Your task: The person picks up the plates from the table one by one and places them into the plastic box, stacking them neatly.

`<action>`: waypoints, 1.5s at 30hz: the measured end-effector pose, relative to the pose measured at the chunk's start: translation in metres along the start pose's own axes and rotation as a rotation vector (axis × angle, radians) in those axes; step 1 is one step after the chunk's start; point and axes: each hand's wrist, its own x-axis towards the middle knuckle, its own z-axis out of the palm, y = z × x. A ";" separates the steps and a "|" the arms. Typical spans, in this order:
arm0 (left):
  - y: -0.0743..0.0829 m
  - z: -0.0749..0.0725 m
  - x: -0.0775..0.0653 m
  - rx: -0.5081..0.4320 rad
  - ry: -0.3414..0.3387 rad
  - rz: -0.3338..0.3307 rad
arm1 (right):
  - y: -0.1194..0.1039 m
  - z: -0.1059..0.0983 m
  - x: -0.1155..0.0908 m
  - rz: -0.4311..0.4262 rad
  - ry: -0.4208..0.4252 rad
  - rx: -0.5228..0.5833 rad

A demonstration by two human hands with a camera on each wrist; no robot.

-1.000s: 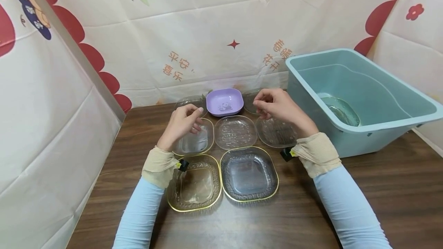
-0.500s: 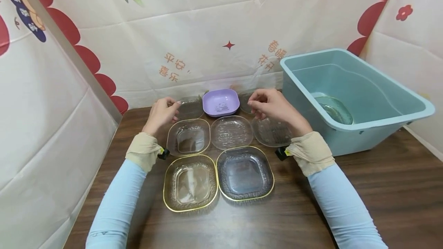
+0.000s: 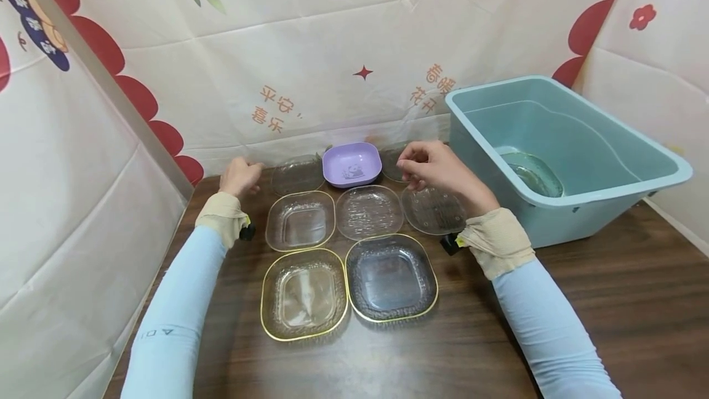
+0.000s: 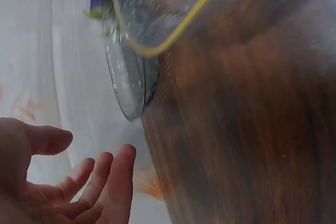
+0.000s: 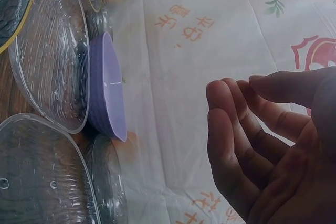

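Observation:
My left hand (image 3: 240,177) hovers at the table's far left, left of a clear dish (image 3: 299,175) by the back cloth. In the left wrist view its fingers (image 4: 118,182) are loosely bent and hold nothing. My right hand (image 3: 434,168) hangs over the clear dishes at the back right, partly covering one clear dish (image 3: 434,211). Its fingers (image 5: 220,135) curl loosely, thumb near the fingertips, with nothing between them. A purple panda dish (image 3: 352,165) stands between the hands at the back. A ribbed clear dish (image 3: 370,211) sits in front of it.
Two gold-rimmed dishes, one amber-tinted (image 3: 304,294) and one greyish (image 3: 392,277), stand in the front row. Behind the amber one is another gold-rimmed clear dish (image 3: 301,220). A large blue-green tub (image 3: 554,220) at the right holds a greenish clear dish (image 3: 534,174).
My left hand has moved left, from over the gold-rimmed clear dish to beyond the back-left dish. The right hand stays nearly in place. The view has shifted slightly.

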 end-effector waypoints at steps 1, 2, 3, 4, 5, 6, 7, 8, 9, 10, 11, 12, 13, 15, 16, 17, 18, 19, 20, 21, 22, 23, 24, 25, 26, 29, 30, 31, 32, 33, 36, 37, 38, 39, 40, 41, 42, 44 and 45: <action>-0.002 0.000 0.004 -0.028 0.004 -0.024 | 0.000 0.000 0.000 0.002 -0.006 -0.002; -0.004 0.001 0.008 -0.056 0.006 -0.048 | 0.000 0.000 -0.001 0.005 -0.009 -0.001; -0.005 0.001 0.011 -0.079 0.003 -0.063 | 0.000 0.000 -0.001 0.008 -0.011 0.001; -0.006 0.001 0.015 -0.095 -0.002 -0.078 | 0.000 -0.001 -0.002 0.011 -0.010 -0.001; -0.006 0.002 0.017 -0.101 -0.011 -0.090 | 0.000 -0.001 -0.002 0.011 -0.009 -0.003; -0.006 0.002 0.019 -0.096 -0.017 -0.099 | 0.000 -0.001 -0.003 0.010 -0.007 -0.006; -0.005 0.003 0.021 -0.088 -0.022 -0.105 | 0.000 -0.001 -0.003 0.011 -0.005 -0.010; -0.004 0.003 0.022 -0.076 -0.027 -0.105 | 0.000 -0.001 -0.003 0.013 -0.003 -0.012; -0.003 0.004 0.023 -0.061 -0.029 -0.101 | 0.001 0.000 -0.002 0.013 -0.005 -0.017; -0.001 0.005 0.024 -0.050 -0.029 -0.101 | 0.001 0.000 -0.002 0.014 -0.006 -0.022; 0.001 0.006 0.024 -0.049 -0.031 -0.098 | 0.001 0.001 -0.001 0.017 -0.005 -0.024; 0.002 0.007 0.024 -0.053 -0.035 -0.094 | 0.001 0.001 -0.001 0.020 -0.004 -0.023; 0.003 0.008 0.024 -0.066 -0.043 -0.094 | 0.001 0.002 0.000 0.022 -0.006 -0.026; 0.003 0.011 0.026 -0.122 -0.077 -0.115 | 0.001 0.003 0.001 0.022 -0.014 -0.032; 0.002 0.013 0.027 -0.158 -0.099 -0.133 | 0.002 0.003 0.001 0.024 -0.017 -0.032; 0.002 0.014 0.028 -0.194 -0.123 -0.151 | 0.001 0.003 0.001 0.023 -0.021 -0.033; 0.001 0.016 0.029 -0.223 -0.146 -0.165 | 0.001 0.003 0.001 0.022 -0.026 -0.035; -0.001 0.017 0.031 -0.253 -0.171 -0.177 | 0.002 0.003 0.001 0.020 -0.032 -0.037; -0.002 0.019 0.032 -0.279 -0.192 -0.187 | 0.002 0.003 0.001 0.023 -0.033 -0.034; -0.004 0.021 0.034 -0.296 -0.209 -0.190 | 0.002 0.003 0.001 0.024 -0.032 -0.027; -0.005 0.022 0.035 -0.312 -0.220 -0.193 | 0.002 0.003 0.001 0.024 -0.032 -0.023; -0.006 0.024 0.036 -0.320 -0.227 -0.192 | 0.003 0.003 0.001 0.023 -0.031 -0.022; -0.008 0.026 0.036 -0.323 -0.232 -0.189 | 0.003 0.003 0.001 0.021 -0.032 -0.019; -0.009 0.027 0.036 -0.322 -0.236 -0.187 | 0.003 0.003 0.001 0.019 -0.033 -0.018; -0.009 0.029 0.036 -0.318 -0.235 -0.185 | 0.004 0.003 0.001 0.019 -0.035 -0.015; -0.009 0.031 0.033 -0.311 -0.239 -0.178 | 0.005 0.003 0.001 0.018 -0.039 -0.019; -0.008 0.031 0.032 -0.307 -0.248 -0.169 | 0.005 0.003 0.001 0.020 -0.039 -0.017; -0.006 0.031 0.030 -0.299 -0.254 -0.162 | 0.005 0.003 0.002 0.022 -0.039 -0.017; -0.005 0.031 0.029 -0.295 -0.258 -0.158 | 0.006 0.003 0.002 0.025 -0.040 -0.018; -0.003 0.031 0.027 -0.290 -0.264 -0.155 | 0.006 0.004 0.002 0.026 -0.041 -0.019; 0.000 0.030 0.025 -0.258 -0.286 -0.142 | 0.007 0.004 0.002 0.030 -0.043 -0.024; 0.001 0.030 0.026 -0.251 -0.289 -0.142 | 0.007 0.004 0.002 0.031 -0.043 -0.028; 0.001 0.031 0.027 -0.248 -0.289 -0.145 | 0.007 0.004 0.002 0.032 -0.044 -0.030; 0.000 0.031 0.027 -0.246 -0.289 -0.145 | 0.007 0.003 0.002 0.032 -0.044 -0.031; 0.000 0.031 0.029 -0.246 -0.289 -0.142 | 0.007 0.003 0.002 0.033 -0.044 -0.033; -0.001 0.032 0.030 -0.247 -0.286 -0.142 | 0.007 0.003 0.002 0.034 -0.044 -0.037; -0.002 0.032 0.031 -0.248 -0.282 -0.142 | 0.006 0.003 0.002 0.035 -0.046 -0.040; -0.003 0.032 0.033 -0.251 -0.270 -0.143 | 0.006 0.002 0.002 0.038 -0.049 -0.047; -0.004 0.032 0.033 -0.261 -0.266 -0.141 | 0.006 0.002 0.002 0.040 -0.051 -0.051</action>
